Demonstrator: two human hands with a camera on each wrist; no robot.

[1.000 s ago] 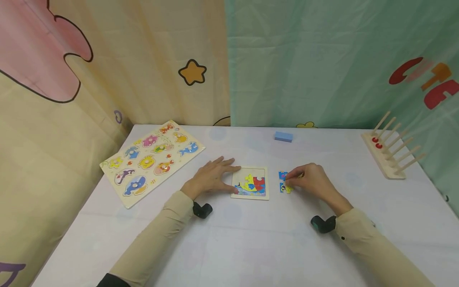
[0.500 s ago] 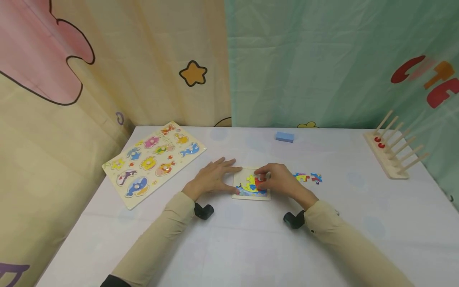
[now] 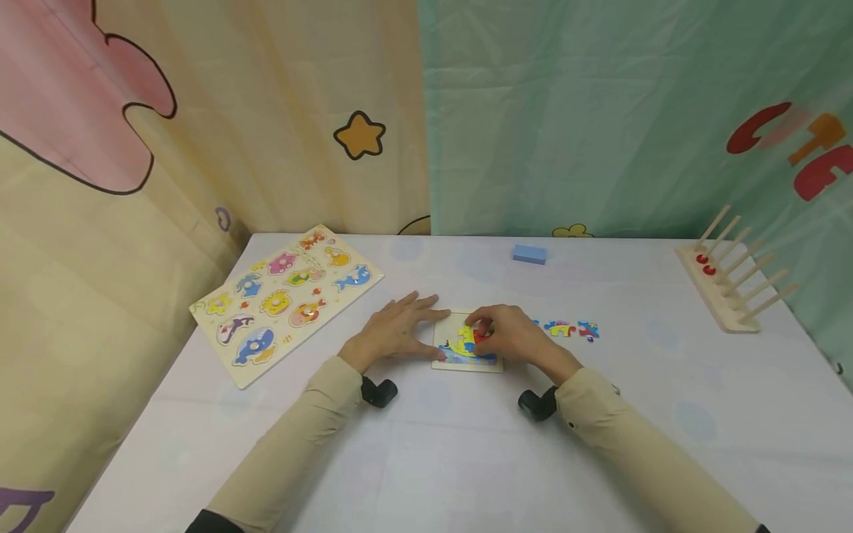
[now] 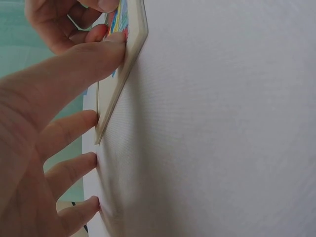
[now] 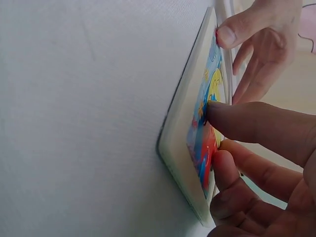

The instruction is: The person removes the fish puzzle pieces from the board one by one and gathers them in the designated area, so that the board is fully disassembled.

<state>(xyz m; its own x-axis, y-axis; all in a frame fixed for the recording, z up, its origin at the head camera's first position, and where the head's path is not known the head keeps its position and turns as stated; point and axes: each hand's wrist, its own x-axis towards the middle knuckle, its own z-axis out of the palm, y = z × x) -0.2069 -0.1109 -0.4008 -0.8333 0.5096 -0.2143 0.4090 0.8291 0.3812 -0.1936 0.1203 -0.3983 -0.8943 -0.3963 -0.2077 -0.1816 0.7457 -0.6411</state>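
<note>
A small square wooden jigsaw tray (image 3: pixel 466 369) lies flat in the middle of the table, with a bright yellow, red and blue picture in its lower part. My left hand (image 3: pixel 393 329) rests at its left side, fingers spread, its thumb (image 4: pixel 111 52) on the tray's edge. From the right, my right hand (image 3: pixel 516 333) reaches over the tray, thumb and fingers curled onto a red puzzle piece (image 5: pixel 209 148), partly hidden by the fingertips. Loose puzzle pieces (image 3: pixel 560 328) lie on the table just right of that hand; the hand hides part of this group.
Back left lies a large peg puzzle board (image 3: pixel 286 292) with sea animals. A blue block (image 3: pixel 529 255) sits near the far edge. On the right stands a wooden peg rack (image 3: pixel 720 289) with red beads. Printed curtains (image 3: pixel 586 133) hang behind the table.
My right hand has moved left from the loose pieces onto the tray and its fingers have closed on the red piece, uncovering loose pieces behind it. The left hand stays in place.
</note>
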